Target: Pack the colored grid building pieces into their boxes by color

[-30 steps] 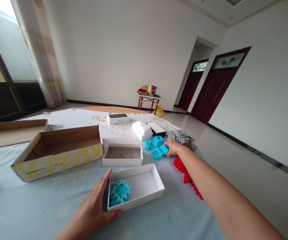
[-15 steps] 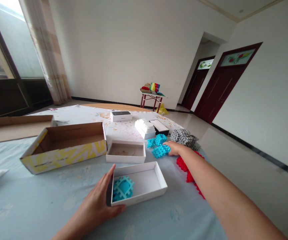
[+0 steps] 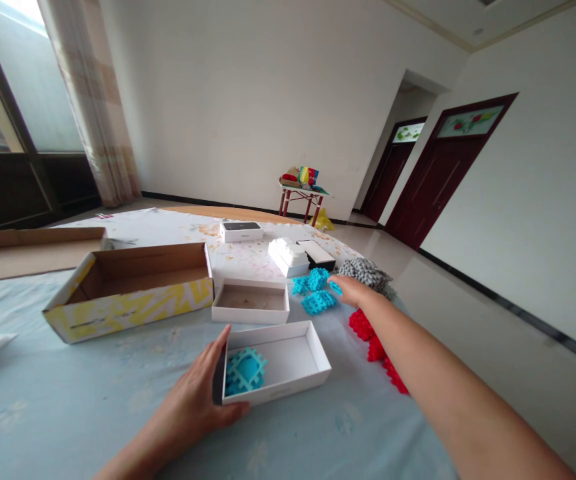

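A notched, bright-blue piece (image 3: 336, 287) is pinched in the right hand's (image 3: 353, 291) closed fingers, beside three blue clusters (image 3: 319, 302); three red clumps (image 3: 361, 324) and one grey heap (image 3: 364, 273) lie near. The left hand (image 3: 203, 387), thumb and fingers spread wide, clasps one end of an open white box (image 3: 304, 385) containing a paler latticed block (image 3: 246, 371). Half a second ago the right fingers met the nearest cluster; now a gap shows.
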`<state>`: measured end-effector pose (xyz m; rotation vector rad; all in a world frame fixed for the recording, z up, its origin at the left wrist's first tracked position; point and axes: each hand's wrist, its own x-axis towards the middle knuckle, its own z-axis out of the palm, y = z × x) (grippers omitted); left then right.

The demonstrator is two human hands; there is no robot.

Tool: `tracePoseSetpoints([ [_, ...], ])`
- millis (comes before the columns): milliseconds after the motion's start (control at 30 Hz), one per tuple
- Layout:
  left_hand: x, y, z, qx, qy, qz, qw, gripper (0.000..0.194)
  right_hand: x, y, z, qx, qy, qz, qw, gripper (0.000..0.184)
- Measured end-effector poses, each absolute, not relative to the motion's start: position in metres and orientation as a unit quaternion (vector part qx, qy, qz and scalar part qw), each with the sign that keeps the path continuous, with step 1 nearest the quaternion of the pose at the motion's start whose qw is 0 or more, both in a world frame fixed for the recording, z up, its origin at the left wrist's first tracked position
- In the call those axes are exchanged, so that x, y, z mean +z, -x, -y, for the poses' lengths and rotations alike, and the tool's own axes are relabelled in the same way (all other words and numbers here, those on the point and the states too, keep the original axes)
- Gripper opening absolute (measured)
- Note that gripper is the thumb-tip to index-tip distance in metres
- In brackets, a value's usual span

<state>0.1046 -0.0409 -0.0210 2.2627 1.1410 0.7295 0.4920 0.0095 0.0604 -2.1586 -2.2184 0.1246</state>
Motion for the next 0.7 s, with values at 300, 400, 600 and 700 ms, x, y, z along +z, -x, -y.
tracePoseSetpoints([
  [300,-0.018,-0.105,0.044,0.282,-0.832,-0.405,0.253,0.104,0.114,-0.381,0.058,0.165,0.445,0.876,0.088,0.061],
  [400,-0.018,-0.107,0.044,0.292,-0.832,-0.401,0.250,0.104,0.102,-0.356,0.068,0.195,0.403,0.894,0.029,0.063],
  [600,-0.014,-0.107,0.045,0.287,-0.833,-0.403,0.247,0.103,0.077,-0.346,0.071,0.161,0.448,0.879,0.016,0.069],
  [700,-0.010,-0.107,0.047,0.272,-0.836,-0.406,0.251,0.103,0.086,-0.352,0.073,0.212,0.427,0.879,0.024,0.076],
])
